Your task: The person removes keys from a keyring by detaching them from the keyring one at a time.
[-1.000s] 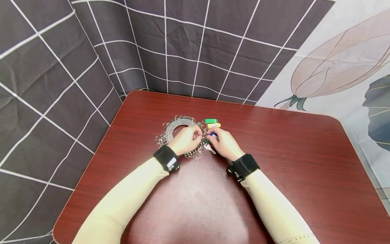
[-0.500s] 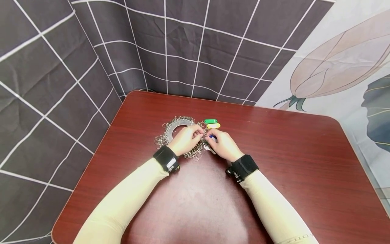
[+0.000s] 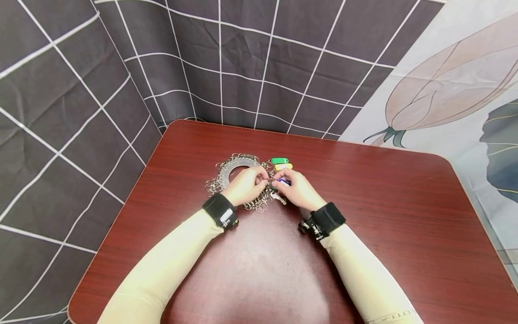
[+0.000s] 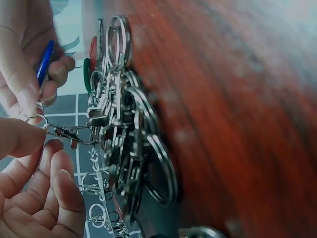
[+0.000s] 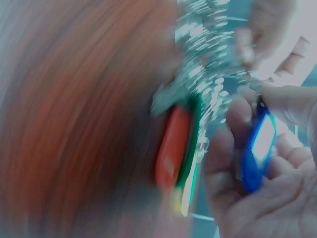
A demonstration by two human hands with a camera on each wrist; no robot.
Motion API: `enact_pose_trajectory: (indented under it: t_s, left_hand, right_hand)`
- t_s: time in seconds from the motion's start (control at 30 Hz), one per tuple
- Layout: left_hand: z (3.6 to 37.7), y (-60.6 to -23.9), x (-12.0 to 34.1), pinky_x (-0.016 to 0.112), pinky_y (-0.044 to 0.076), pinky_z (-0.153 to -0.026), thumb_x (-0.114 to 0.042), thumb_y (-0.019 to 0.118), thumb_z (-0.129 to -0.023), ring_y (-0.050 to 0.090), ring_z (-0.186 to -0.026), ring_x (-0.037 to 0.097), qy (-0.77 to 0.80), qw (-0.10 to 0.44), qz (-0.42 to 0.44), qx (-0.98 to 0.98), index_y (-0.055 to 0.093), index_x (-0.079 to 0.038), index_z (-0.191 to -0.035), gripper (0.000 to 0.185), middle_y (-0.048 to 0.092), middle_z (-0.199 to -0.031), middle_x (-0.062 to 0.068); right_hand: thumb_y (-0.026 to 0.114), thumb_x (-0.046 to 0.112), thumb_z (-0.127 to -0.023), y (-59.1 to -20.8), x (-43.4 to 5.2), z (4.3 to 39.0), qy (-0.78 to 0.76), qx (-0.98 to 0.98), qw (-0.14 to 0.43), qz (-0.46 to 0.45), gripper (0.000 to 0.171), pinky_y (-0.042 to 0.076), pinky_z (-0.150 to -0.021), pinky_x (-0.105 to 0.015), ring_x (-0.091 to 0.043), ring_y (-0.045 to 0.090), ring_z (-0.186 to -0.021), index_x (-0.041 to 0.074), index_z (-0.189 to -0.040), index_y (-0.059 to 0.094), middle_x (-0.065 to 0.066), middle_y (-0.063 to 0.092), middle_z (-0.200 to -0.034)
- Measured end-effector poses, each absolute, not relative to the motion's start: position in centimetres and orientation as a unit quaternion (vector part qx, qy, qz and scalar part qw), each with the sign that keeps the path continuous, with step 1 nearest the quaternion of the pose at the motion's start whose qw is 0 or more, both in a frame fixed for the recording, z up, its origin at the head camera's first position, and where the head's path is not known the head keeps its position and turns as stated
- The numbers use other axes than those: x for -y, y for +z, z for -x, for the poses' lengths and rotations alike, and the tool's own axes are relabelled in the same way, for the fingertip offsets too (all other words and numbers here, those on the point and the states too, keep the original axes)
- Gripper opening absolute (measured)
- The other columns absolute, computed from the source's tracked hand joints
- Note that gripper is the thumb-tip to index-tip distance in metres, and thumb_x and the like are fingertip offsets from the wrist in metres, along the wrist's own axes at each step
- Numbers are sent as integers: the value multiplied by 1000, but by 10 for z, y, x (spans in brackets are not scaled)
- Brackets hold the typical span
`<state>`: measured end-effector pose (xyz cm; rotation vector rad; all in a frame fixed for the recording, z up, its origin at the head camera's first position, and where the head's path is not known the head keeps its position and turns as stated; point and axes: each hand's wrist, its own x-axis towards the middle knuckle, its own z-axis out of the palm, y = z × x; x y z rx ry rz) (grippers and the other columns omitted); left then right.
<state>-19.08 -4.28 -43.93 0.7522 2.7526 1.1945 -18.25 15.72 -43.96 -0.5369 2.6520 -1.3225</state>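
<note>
Red table [image 3: 364, 202], left fingers [image 4: 20, 136] pinching clasp [image 4: 64, 132], wrist view only, right fingers [image 5: 233, 124] clamping blue tag [image 5: 257, 148]

A reddish-brown table set against draped cloth backdrops.

I see a glossy wooden table [image 3: 404, 234] with rounded corners, catching soft light. Behind and to the left hangs a dark grey cloth [image 3: 81, 90] with a white grid, creased. On the right, a pale cloth [image 3: 457, 90] shows a large printed flower bud.
</note>
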Motion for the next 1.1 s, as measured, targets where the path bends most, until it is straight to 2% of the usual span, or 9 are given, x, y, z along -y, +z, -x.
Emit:
enact_pose_trajectory:
  t_s: [0.13, 0.23, 0.43, 0.63, 0.9, 1.1]
  left_hand:
    - [191, -440, 43, 24, 48, -68, -11, 62, -88, 57, -73, 11, 401, 20, -241, -884, 61, -12, -93, 5, 59, -78, -3]
    - [192, -441, 42, 24, 48, -69, -11, 62, -88, 57, -75, 11, 408, 24, -237, -882, 62, -11, -94, 6, 60, -80, -2]
    - [194, -436, 43, 26, 50, -74, -11, 61, -87, 61, -80, 13, 409, 33, -208, -888, 66, -7, -99, 13, 64, -85, 1]
    - [194, -428, 42, 28, 50, -75, -11, 59, -90, 61, -82, 15, 387, 48, -226, -892, 67, -6, -102, 15, 65, -88, 4]
    - [194, -429, 50, 26, 49, -71, -8, 61, -89, 58, -78, 13, 386, 63, -249, -886, 65, -10, -96, 7, 61, -82, 0]
    - [193, -430, 50, 25, 48, -71, -7, 63, -88, 58, -76, 11, 381, 59, -245, -889, 63, -12, -93, 7, 61, -82, -2]
  right_hand:
    - [65, 12, -92, -440, -160, 185, -538, -819, 146, 133, 20, 51, -64, -27, -21, 61, -71, -1, -106, 61, -18, 66, -84]
    - [65, 12, -92, -441, -162, 187, -553, -808, 162, 122, 22, 50, -61, -27, -22, 60, -69, -3, -108, 61, -20, 64, -83]
    - [66, 15, -92, -444, -162, 191, -503, -840, 118, 166, 12, 49, -58, -23, -24, 59, -64, 5, -100, 66, -13, 65, -79]
    - [65, 15, -93, -443, -161, 190, -476, -857, 85, 180, 7, 48, -60, -25, -25, 60, -63, 8, -95, 66, -9, 64, -77]
    - [64, 16, -94, -437, -158, 187, -453, -866, 73, 198, 4, 43, -59, -27, -15, 54, -58, 12, -94, 64, -4, 58, -70]
    - [65, 14, -93, -437, -156, 184, -463, -862, 66, 193, 4, 42, -57, -25, -20, 55, -60, 10, -95, 64, -2, 58, -71]
